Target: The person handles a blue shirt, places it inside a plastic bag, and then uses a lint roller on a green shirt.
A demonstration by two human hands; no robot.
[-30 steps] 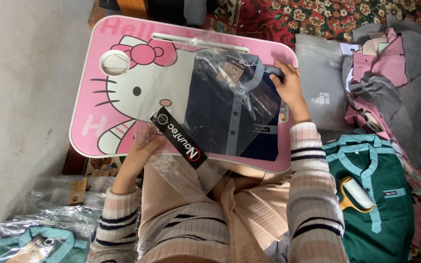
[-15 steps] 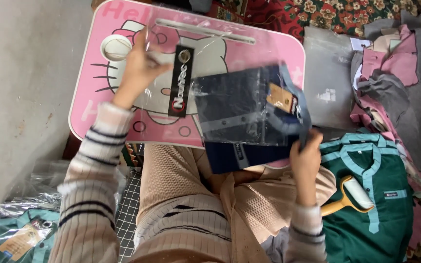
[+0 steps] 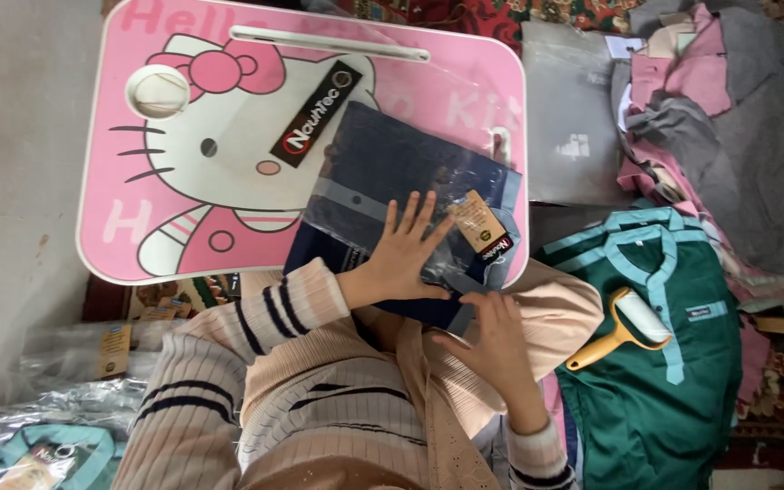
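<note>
A folded navy shirt in a clear plastic bag lies on a pink lap desk with a cartoon cat print. My left hand rests flat on the bag, fingers spread, next to a brown cardboard tag. My right hand is at the bag's near edge over my lap, its fingers pinching the plastic there. A black label strip lies loose on the desk beyond the bag.
A yellow-handled lint roller lies on a green shirt at the right. A grey bag and a heap of pink and grey garments are beyond it. Bagged garments lie at the lower left.
My left hand left the black strip on the desk and came down flat on the bag. The bagged shirt now lies flat on the desk, and my right hand holds its near edge.
</note>
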